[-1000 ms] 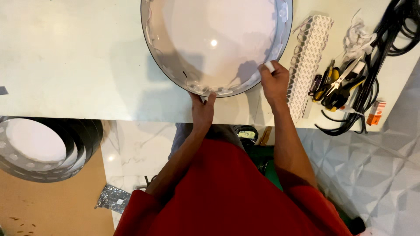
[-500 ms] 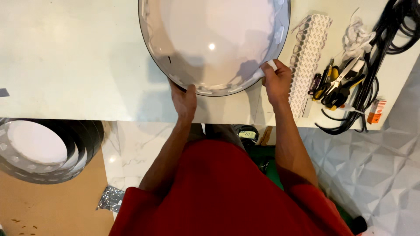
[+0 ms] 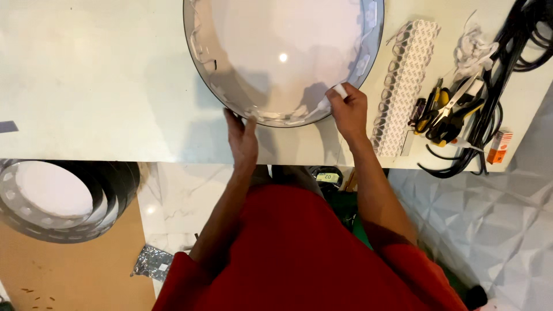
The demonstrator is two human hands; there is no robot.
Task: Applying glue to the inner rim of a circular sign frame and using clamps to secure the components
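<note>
Head view shows a round shallow lamp housing at the table's 12 o'clock edge, left hand flat and unclenched bracing its rim at 7 o'clock while right hand pinches a small white module at 4 o'clock, beside a strip of modules.

left hand flat, right hand pinching
</note>
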